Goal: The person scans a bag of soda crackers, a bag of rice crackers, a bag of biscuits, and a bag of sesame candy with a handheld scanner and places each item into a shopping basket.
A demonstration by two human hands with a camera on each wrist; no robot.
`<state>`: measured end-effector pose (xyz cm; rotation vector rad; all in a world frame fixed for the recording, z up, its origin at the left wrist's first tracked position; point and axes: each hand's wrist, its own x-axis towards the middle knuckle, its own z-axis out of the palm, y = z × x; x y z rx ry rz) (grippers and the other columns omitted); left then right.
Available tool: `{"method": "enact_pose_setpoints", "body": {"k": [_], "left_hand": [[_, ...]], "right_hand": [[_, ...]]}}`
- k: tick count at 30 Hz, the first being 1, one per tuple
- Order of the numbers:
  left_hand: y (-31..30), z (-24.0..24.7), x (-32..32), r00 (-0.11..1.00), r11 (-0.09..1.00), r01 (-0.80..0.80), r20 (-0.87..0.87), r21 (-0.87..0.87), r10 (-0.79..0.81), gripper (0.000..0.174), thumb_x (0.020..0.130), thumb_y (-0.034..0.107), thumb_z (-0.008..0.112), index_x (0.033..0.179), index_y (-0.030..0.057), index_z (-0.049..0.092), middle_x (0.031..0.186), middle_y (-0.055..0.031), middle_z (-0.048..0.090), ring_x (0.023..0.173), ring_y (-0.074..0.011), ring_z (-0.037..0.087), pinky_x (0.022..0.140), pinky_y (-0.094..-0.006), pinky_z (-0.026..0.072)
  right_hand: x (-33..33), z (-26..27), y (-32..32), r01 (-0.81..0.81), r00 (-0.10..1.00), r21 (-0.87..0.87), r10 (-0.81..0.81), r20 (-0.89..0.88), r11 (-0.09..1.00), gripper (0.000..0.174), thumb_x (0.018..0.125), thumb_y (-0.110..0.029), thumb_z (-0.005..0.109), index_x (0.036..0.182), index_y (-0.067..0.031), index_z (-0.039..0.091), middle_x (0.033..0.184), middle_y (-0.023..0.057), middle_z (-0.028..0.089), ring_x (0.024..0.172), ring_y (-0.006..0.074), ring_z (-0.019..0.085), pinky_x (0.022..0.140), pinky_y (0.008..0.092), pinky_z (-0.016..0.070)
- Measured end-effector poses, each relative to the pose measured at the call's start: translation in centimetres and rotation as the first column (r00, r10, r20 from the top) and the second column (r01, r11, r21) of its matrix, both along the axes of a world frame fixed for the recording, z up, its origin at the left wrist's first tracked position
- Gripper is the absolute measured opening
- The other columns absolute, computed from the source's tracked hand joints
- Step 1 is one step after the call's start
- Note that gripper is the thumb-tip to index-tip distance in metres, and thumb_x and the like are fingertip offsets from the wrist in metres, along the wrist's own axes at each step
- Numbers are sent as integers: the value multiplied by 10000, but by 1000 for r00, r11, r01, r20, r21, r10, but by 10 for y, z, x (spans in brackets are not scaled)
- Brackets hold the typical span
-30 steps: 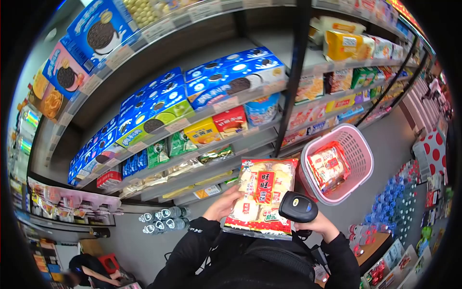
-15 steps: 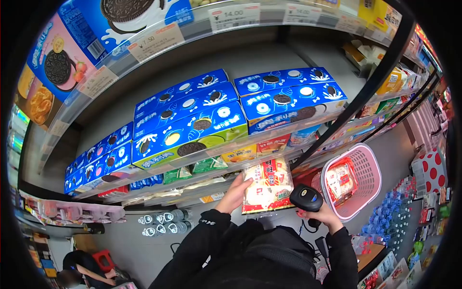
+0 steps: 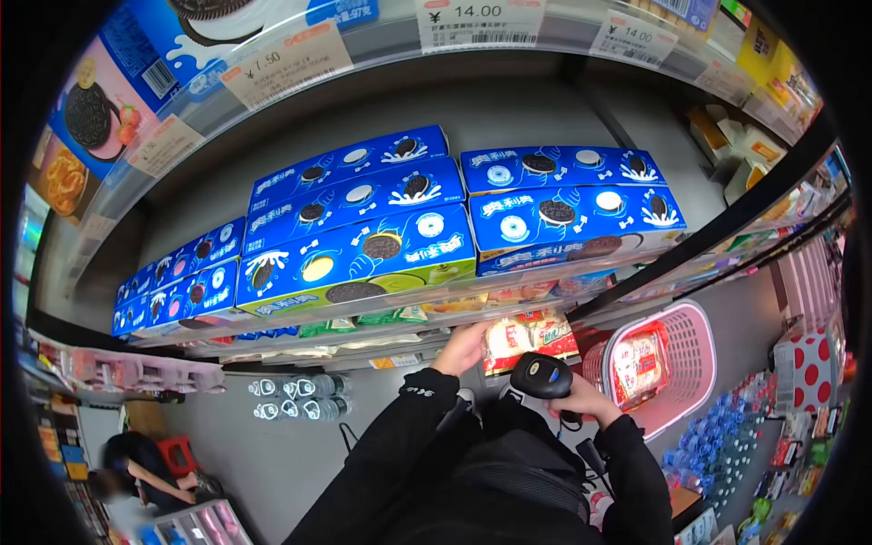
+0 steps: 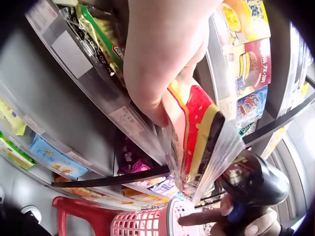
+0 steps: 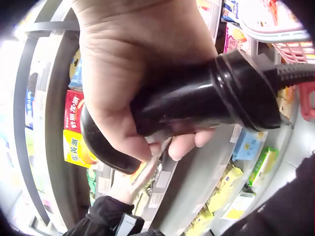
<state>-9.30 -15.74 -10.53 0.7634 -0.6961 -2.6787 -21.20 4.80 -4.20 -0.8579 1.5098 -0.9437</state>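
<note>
My left hand (image 3: 461,350) grips the left edge of a red and clear snack bag (image 3: 531,338), held below the shelf of blue boxes. In the left wrist view the bag (image 4: 194,130) hangs tilted from the left hand (image 4: 165,54), its clear sealed edge close to the scanner. My right hand (image 3: 586,400) holds a black handheld scanner (image 3: 541,375) just in front of the bag. In the right wrist view the fingers of the right hand (image 5: 142,64) wrap round the scanner's black handle (image 5: 192,98), with a cable at its end.
A pink basket (image 3: 699,363) with red snack bags (image 3: 639,363) inside stands right of my hands. Blue cookie boxes (image 3: 354,245) fill the shelf ahead. Water bottles (image 3: 304,386) stand on the floor at left, where a person (image 3: 150,468) is bent low.
The snack bag has tipped and moved lower, its front now less visible. The scanner has come closer over it. The view has moved nearer to the shelf of blue boxes.
</note>
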Motion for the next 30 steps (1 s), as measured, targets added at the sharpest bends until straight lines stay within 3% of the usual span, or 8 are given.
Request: {"method": "enact_pose_setpoints", "body": {"k": [2, 7, 9, 11, 13, 17, 25, 30], "left_hand": [[2, 4, -5, 996, 1000, 21, 82, 10, -22, 332, 827, 70, 484, 1130, -31, 393, 1091, -111, 489, 972, -185, 509, 832, -310, 428], [6, 24, 4, 992, 983, 116, 72, -146, -106, 467, 801, 106, 541, 1194, -16, 321, 1138, -111, 440, 938, -183, 514, 807, -331, 428], [16, 49, 18, 956, 974, 171, 263, -149, -128, 552, 784, 123, 572, 1231, 2, 271, 1157, -125, 415, 945, -191, 509, 811, -346, 426], [29, 47, 31, 957, 974, 166, 264, -156, -120, 570, 779, 122, 577, 1242, 20, 260, 1100, -127, 462, 908, -174, 525, 764, -317, 453], [36, 37, 39, 869, 924, 379, 365, -55, -335, 534, 788, 111, 561, 1236, 36, 281, 1036, -109, 511, 866, -156, 547, 713, -282, 471], [38, 22, 22, 916, 928, 249, 378, -279, -132, 428, 791, 64, 535, 1181, 50, 358, 997, -104, 534, 848, -165, 561, 711, -288, 487], [20, 6, -20, 957, 944, -64, 247, -325, 150, 356, 766, -26, 503, 1109, 26, 420, 980, -63, 514, 835, -143, 527, 686, -257, 458], [25, 9, -6, 941, 893, -29, 290, -449, 176, 383, 740, -42, 506, 1109, -4, 411, 1033, -82, 491, 850, -161, 520, 702, -257, 441]], "right_hand": [[-12, -11, -5, 1, 988, 70, -12, 157, 998, 255, 656, -41, 623, 884, -13, 511, 701, 31, 561, 617, 105, 540, 574, 246, 433], [-31, -18, -5, -47, 985, 99, 30, 170, 994, 288, 658, -23, 601, 927, 15, 503, 741, 66, 586, 639, 118, 562, 589, 241, 456], [-36, -17, -5, -5, 967, 86, -17, 253, 996, 297, 659, -25, 600, 937, 14, 506, 744, 68, 586, 640, 120, 561, 596, 239, 454], [-43, -18, -5, -27, 959, 100, -3, 284, 995, 303, 657, -27, 602, 943, 13, 507, 743, 66, 584, 633, 118, 555, 593, 238, 449], [-46, -20, -8, -49, 950, 113, 11, 311, 992, 310, 656, -29, 603, 948, 12, 508, 742, 65, 581, 627, 116, 550, 590, 237, 444], [-51, -20, -14, -78, 944, 128, 31, 329, 989, 317, 652, -17, 619, 948, 3, 509, 723, 52, 561, 614, 112, 540, 573, 240, 433], [-53, -19, -49, 142, 929, 113, -172, 328, 983, 303, 675, -66, 631, 936, -11, 486, 728, 39, 524, 619, 117, 518, 571, 250, 411], [-53, -38, -63, 148, 935, 109, -175, 309, 983, 350, 679, -104, 639, 972, -11, 472, 750, 37, 528, 638, 115, 521, 575, 244, 414]]}}
